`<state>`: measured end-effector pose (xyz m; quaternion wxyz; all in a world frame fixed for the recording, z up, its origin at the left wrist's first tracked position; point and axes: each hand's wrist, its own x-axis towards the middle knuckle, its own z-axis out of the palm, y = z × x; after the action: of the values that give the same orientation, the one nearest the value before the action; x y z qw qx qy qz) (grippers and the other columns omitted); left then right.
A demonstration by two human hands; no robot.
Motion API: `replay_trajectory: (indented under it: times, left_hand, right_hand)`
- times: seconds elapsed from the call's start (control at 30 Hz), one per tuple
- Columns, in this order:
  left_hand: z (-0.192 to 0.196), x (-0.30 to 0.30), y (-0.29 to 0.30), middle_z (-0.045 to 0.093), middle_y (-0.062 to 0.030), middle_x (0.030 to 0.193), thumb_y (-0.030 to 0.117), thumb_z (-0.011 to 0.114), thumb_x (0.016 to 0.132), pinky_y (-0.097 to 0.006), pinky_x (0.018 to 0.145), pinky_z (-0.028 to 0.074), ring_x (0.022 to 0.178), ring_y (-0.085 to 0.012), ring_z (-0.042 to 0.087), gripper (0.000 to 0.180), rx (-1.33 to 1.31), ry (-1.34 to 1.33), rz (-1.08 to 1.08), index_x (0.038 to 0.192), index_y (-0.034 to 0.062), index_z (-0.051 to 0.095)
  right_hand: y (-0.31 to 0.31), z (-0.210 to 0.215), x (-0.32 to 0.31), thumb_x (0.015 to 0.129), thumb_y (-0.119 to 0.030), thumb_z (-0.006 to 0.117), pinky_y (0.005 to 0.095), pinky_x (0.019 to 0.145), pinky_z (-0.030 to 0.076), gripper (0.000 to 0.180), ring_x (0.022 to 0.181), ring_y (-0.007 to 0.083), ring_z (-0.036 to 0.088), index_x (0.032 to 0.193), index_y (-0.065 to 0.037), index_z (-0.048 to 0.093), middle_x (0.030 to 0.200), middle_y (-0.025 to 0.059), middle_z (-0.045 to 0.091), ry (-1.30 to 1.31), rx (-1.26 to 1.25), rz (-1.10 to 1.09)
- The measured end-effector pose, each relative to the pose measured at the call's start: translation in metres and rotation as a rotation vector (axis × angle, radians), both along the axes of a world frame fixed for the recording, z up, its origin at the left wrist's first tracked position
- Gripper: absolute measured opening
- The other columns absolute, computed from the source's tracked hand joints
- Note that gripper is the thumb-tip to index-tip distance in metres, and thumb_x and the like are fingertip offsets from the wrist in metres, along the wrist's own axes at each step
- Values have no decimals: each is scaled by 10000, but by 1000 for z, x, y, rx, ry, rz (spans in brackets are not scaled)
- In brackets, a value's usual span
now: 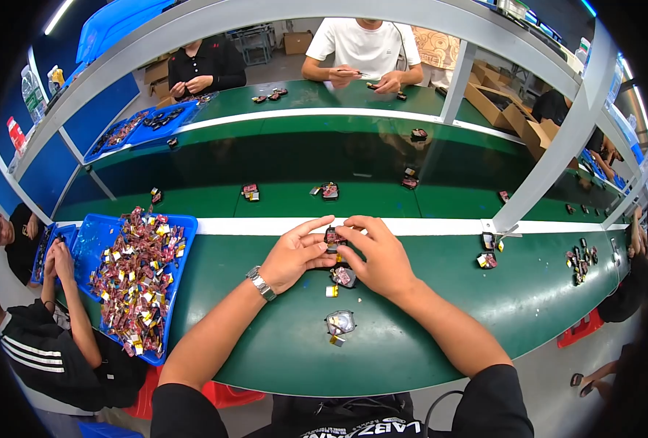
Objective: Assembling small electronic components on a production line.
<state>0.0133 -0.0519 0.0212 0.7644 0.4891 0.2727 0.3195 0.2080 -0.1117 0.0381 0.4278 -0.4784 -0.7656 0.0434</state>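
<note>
Two small packaged parts (340,323) lie loose on the green worktop (280,343) below both hands, left (292,255) and right (378,255), fingers curled together pinching one dark part (332,237).

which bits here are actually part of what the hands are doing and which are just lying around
In hand:
- small dark part, pinched between left hand and right hand
- loose parts under the hands
- clear-wrapped part nearer the body
- blue tray of small parts at the left

Lying about:
- parts on the belt
- cardboard boxes
</note>
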Motion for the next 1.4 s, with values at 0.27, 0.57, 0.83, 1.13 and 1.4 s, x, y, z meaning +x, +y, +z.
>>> replay_trajectory:
  times: [0.27, 0.57, 0.83, 1.13, 1.4]
  left_hand:
    - [-9, 0, -1, 622, -121, 1179, 73, 509, 991, -342, 896, 585, 1052, -206, 654, 290, 45, 39, 29, 1279, 58, 481]
    - [-7, 5, -5, 603, -137, 1205, 44, 453, 999, -324, 906, 580, 1064, -193, 638, 322, 135, 98, 42, 1320, 16, 471]
    - [-10, 5, -3, 606, -136, 1203, 38, 451, 996, -317, 892, 579, 1045, -194, 646, 323, 174, 132, 17, 1317, 9, 472]
    - [-8, 2, -3, 594, -152, 1216, 19, 495, 973, -339, 893, 584, 1033, -218, 655, 345, 188, 75, -23, 1315, -3, 461]
    - [-11, 3, -2, 600, -140, 1192, 76, 518, 987, -344, 875, 590, 1052, -199, 641, 306, 140, 55, -6, 1283, 12, 474]
  right_hand:
    - [14, -14, -2, 720, -59, 731, 354, 760, 522, 270, 934, 256, 606, 980, -47, 659, 1045, 87, 600, -205, 255, 16]
    - [19, -13, 10, 723, -24, 720, 414, 922, 475, 187, 1118, 325, 533, 864, -52, 600, 1180, 133, 547, -33, -1, 205]
    - [24, -20, 18, 757, -58, 732, 407, 956, 462, 155, 1139, 313, 514, 881, -65, 639, 1214, 108, 535, -51, -182, 285]
    - [20, -26, 3, 829, -106, 686, 380, 954, 448, 69, 1136, 280, 525, 877, -59, 699, 1154, 79, 603, 217, -193, 147]
    - [17, -23, 4, 812, -104, 710, 388, 956, 451, 72, 1118, 276, 544, 871, -66, 690, 1170, 76, 614, 206, -159, 205]
